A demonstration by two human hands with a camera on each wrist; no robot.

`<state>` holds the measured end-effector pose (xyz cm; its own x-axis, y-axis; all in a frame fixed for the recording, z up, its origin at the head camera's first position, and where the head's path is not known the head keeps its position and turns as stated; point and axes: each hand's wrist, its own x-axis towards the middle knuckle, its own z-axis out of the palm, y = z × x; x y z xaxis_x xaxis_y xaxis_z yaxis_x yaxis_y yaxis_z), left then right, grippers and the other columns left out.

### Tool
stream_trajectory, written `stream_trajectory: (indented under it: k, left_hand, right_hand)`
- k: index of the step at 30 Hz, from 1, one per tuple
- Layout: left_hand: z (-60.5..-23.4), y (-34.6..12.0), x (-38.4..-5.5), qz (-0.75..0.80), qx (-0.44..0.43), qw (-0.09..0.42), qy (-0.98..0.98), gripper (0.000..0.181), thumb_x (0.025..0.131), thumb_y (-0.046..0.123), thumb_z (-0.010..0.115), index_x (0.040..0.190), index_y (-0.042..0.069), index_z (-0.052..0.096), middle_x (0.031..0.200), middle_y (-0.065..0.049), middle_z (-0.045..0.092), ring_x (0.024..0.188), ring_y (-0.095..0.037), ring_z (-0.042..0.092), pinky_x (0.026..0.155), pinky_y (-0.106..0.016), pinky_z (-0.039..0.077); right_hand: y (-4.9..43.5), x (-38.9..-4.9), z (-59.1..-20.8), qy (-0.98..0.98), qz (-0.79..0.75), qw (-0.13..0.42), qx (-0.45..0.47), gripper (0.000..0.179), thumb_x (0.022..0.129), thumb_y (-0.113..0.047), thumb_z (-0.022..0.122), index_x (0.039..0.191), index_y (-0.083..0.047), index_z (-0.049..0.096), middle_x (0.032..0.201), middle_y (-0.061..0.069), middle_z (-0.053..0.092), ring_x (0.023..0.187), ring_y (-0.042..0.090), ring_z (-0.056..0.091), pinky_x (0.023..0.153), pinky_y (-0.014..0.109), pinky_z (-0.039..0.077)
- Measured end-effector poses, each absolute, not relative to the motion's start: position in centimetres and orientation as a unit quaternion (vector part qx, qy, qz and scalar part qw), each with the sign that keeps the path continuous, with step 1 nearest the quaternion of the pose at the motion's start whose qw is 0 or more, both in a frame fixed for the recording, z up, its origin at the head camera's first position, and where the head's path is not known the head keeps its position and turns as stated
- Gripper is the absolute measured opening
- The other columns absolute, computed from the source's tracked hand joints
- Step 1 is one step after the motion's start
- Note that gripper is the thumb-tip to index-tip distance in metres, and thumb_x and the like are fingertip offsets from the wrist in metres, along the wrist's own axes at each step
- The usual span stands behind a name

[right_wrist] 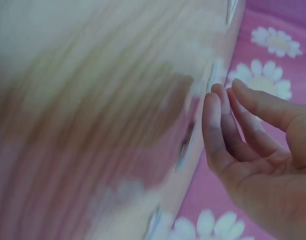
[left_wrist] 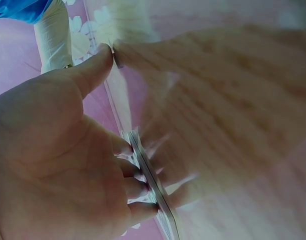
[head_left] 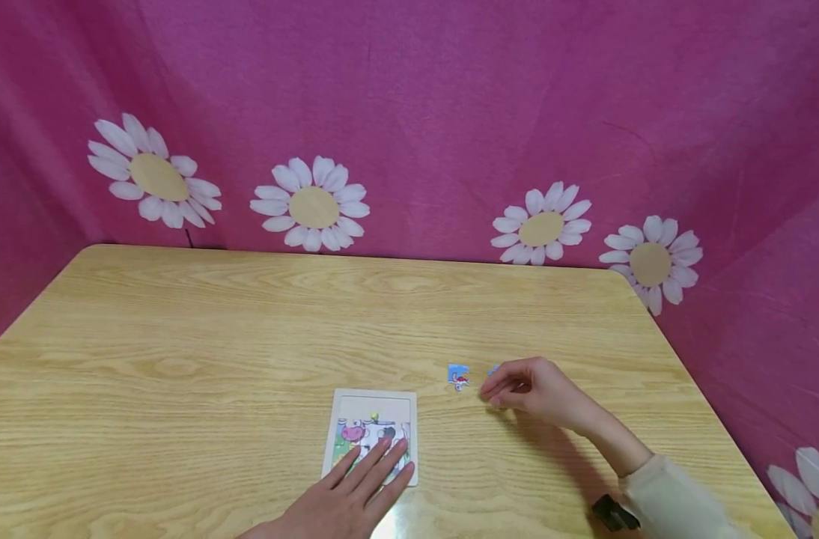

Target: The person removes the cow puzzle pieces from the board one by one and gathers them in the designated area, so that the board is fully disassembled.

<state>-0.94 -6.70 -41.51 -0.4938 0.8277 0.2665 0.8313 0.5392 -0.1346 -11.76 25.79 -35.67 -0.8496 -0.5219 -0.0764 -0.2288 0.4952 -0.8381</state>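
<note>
A shallow white-framed jigsaw tray lies near the table's front edge, its lower part filled with a cow picture. My left hand rests flat on it, fingers spread, covering part of the picture. Seen edge-on in the left wrist view, the tray is under the fingertips. Right of the tray lies a loose blue puzzle piece with a red detail. Another blue puzzle piece is mostly hidden behind my right hand. That hand hovers with bent fingers; nothing shows between thumb and fingertips in the right wrist view.
In the right wrist view another thin piece lies on the table at the bottom. The wood-grain table backs onto a pink curtain with white daisies. A dark object sits by the right sleeve.
</note>
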Motion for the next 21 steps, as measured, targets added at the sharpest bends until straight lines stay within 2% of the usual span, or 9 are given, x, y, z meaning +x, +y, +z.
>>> stream_trajectory:
  k: [6,13,21]
  left_hand:
    - [-41.3,-6.7,-0.8,-0.001,-0.477,0.135,-0.868,0.084,0.095,0.071,0.029,0.15,0.007,0.036,0.155,-0.014,0.034,0.141,-0.026,0.036,0.103,-0.039,0.037]
    - [-41.3,-6.6,-0.8,0.001,-0.477,0.115,-0.871,0.084,0.095,0.071,0.027,0.151,0.008,0.034,0.156,-0.013,0.033,0.142,-0.026,0.033,0.104,-0.039,0.036]
    - [-41.6,-6.7,-0.9,0.01,-0.482,0.158,-0.862,0.085,0.094,0.072,0.031,0.148,0.007,0.037,0.153,-0.015,0.037,0.139,-0.027,0.038,0.106,-0.039,0.034]
  right_hand:
    - [22.2,-12.0,-35.8,0.826,-0.473,0.196,-0.234,0.011,0.089,0.003,0.069,0.099,0.004,0.071,0.095,0.013,0.072,0.084,0.022,0.07,0.071,0.025,0.054]
    - [17.9,-12.7,-36.1,0.805,-0.482,0.222,-0.266,0.011,0.088,0.004,0.069,0.098,0.005,0.072,0.092,0.013,0.073,0.085,0.018,0.07,0.074,0.025,0.055]
    - [13.9,-13.2,-35.8,0.79,-0.474,0.241,-0.305,0.01,0.087,0.004,0.069,0.097,0.005,0.072,0.09,0.011,0.074,0.081,0.01,0.069,0.071,0.021,0.054]
